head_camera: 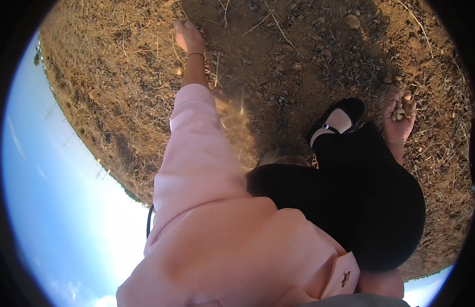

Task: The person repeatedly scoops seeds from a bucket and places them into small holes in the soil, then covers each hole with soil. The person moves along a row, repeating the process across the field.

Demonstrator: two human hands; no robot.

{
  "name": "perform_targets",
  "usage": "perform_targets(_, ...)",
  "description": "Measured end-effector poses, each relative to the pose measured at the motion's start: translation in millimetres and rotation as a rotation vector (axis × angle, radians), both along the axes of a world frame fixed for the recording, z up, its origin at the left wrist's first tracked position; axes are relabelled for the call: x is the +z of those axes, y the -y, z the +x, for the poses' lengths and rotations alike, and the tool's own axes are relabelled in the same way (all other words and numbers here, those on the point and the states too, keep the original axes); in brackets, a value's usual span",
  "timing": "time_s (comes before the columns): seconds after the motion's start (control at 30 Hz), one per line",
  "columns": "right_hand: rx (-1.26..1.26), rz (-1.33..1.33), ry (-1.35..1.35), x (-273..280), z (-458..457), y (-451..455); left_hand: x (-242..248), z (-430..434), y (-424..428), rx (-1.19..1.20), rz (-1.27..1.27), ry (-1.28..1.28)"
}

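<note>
My left hand (188,36) reaches far forward on the left, down at the dry soil (260,61). Its fingers are curled, and whether anything is between them does not show. A thin dark band circles that wrist below a pink sleeve (199,142). Out to the right, beside my knee, my right hand (399,115) lies palm up with its fingers bent. Several peanuts in their shells (400,110) rest in that palm. Part of the right forearm is hidden behind my leg in black trousers (360,192).
Black shoe (352,109) with a buckled strap stands on the ground between my hands. Dry stalks (281,28), small clods and leaf litter are scattered about. A larger clod (352,21) lies at the top right. Dry field (107,76) stretches to the horizon at left.
</note>
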State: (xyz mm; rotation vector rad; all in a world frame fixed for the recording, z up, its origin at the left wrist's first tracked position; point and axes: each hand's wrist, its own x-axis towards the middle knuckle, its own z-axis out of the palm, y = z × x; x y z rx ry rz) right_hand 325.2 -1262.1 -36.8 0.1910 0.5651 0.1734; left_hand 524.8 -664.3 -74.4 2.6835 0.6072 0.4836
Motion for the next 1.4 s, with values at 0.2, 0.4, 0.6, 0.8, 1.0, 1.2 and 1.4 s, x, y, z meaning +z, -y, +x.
perform_targets(0.2, 0.094, -0.240, -0.203, 11.1, 3.3, -20.5, 15.6, -116.6, -90.8, 0.752, 0.039, -0.413)
perform_targets(0.4, 0.195, -0.091, 0.005, 17.2, 10.9, -44.2, 23.1, -116.7, -101.4, 0.488, -0.045, -0.742)
perform_targets(0.6, 0.242, -0.175, 0.044, 20.9, 26.1, -63.8, 44.3, -61.6, 2.2, 0.078, -1.106, -0.152)
perform_targets(0.8, 0.195, -0.149, 0.075, 27.3, 23.0, -56.8, 54.9, -53.5, 30.8, 0.184, -1.211, -0.199)
perform_targets(1.0, 0.189, -0.128, 0.025, 20.8, 11.1, -44.4, 81.1, -75.4, -33.4, 0.193, -1.352, -0.216)
perform_targets(1.2, 0.183, -0.090, 0.058, 18.9, 3.4, -52.4, 68.9, -84.4, -34.8, 0.121, -0.473, -0.597)
perform_targets(1.4, 0.240, -0.130, 0.003, 25.7, -2.8, -58.9, 49.0, -75.2, 5.7, -0.097, -0.095, -0.660)
